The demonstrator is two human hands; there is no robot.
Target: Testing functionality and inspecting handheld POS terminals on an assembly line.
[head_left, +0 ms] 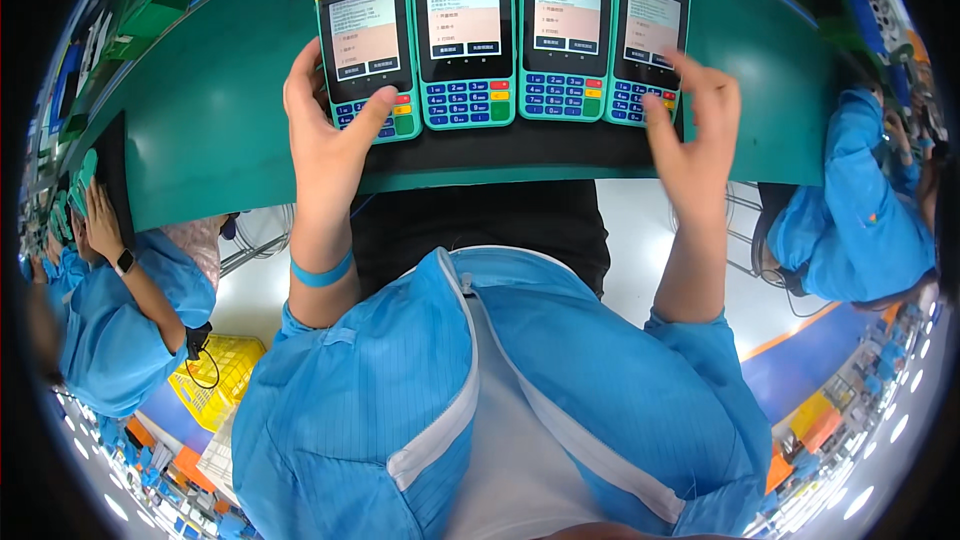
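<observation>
Several teal-framed handheld payment terminals lie side by side at the far middle, screens lit, each with a keypad of blue keys and red, yellow and green ones. My left hand (330, 145) grips the leftmost payment terminal (366, 35); its thumb lies over the keypad and its fingers bend round the left side. Beside it stand a second terminal (464, 35) and a third terminal (563, 20), untouched. My right hand (703, 135) hovers at the rightmost terminal (645, 25), slightly blurred, fingers apart and holding nothing. Whether a fingertip touches its screen, I cannot tell.
The terminals rest on a black mat (480, 155) along the near edge of a green table (220, 130). A person in blue (130, 310) works at the left, and another person (850, 210) sits at the right. A yellow basket (222, 380) stands low at the left.
</observation>
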